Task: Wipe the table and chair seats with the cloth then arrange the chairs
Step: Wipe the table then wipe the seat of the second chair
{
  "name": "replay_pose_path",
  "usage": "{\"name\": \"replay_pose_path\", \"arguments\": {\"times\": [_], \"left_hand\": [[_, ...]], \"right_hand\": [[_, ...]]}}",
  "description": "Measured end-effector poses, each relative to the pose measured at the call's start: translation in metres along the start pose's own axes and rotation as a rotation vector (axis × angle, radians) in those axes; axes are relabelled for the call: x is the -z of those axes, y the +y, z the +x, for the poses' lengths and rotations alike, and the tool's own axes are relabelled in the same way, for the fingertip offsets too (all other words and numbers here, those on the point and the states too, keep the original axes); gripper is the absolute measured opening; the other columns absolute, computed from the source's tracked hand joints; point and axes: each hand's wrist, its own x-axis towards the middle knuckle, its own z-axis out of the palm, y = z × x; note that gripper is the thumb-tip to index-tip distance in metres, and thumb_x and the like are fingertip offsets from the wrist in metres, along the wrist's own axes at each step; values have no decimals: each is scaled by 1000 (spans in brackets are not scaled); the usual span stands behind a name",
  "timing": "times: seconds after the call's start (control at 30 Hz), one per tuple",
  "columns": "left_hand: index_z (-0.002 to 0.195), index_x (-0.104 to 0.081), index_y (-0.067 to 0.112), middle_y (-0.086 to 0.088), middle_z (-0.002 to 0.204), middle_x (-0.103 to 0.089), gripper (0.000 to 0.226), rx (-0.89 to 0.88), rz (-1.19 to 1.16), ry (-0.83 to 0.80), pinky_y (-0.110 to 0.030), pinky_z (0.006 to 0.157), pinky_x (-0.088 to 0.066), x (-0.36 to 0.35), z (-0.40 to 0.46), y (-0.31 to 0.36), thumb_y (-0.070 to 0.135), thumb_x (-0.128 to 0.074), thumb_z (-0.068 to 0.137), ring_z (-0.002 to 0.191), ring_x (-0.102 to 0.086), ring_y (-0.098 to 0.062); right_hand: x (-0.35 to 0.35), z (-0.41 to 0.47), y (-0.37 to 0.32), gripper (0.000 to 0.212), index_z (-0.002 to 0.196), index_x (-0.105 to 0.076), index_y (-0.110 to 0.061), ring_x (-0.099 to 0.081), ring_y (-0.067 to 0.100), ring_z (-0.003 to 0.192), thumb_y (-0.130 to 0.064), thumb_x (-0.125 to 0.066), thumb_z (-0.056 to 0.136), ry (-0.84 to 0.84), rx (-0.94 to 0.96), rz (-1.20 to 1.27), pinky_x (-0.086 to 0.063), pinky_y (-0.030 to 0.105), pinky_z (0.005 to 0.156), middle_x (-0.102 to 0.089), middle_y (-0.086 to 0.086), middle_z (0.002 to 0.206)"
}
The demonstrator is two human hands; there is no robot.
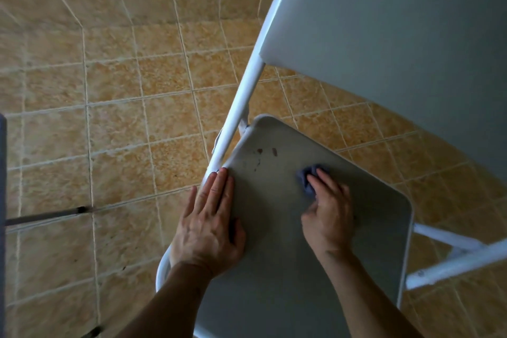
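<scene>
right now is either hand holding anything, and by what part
The right hand grips the bunched blue cloth, its fingers curled over the near part. The left hand holds nothing, lying flat on the chair seat edge.

Right hand [327,217] presses cloth [308,178] onto chair seat [288,255].

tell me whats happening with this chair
A person is wiping the grey seat of a white folding chair. The right hand grips a small bunched blue cloth and presses it onto the seat near the middle. The left hand lies flat with straight fingers on the seat's left edge, apparently steadying it. A few brownish stains sit on the seat just beyond the cloth, not yet wiped. The chair stands on a tan tiled floor.
</scene>
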Motion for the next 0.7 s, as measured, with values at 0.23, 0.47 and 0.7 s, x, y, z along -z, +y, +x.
{"name": "replay_pose_path", "arguments": {"times": [0.23,0.47,0.7], "left_hand": [[150,-33,10,-6,161,-24,82,7,-8,20,-48,119,-21,0,1,0,40,-49,76,149,-20,-21],[152,-30,11,-6,162,-22,82,7,-1,13,-49,119,-21,1,1,0,41,-47,77,150,-17,-21],[152,-28,11,-5,162,-20,82,3,-1,-2,-50,118,-25,-1,2,-2,39,-47,78,151,-15,-20]], "right_hand": [[-32,47,-68,51,119,-67,-9,-55,31,110,-13,-38,78,-178,576,9,-47,41,97,-62,5,131],[-13,90,-13,55,118,-64,-13,-53,35,94,1,-53,66,-19,165,-149,-47,40,81,-64,2,125],[-41,51,-82,44,119,-65,-9,-51,31,105,-5,-52,77,-138,450,3,-46,44,94,-58,7,136]]}}
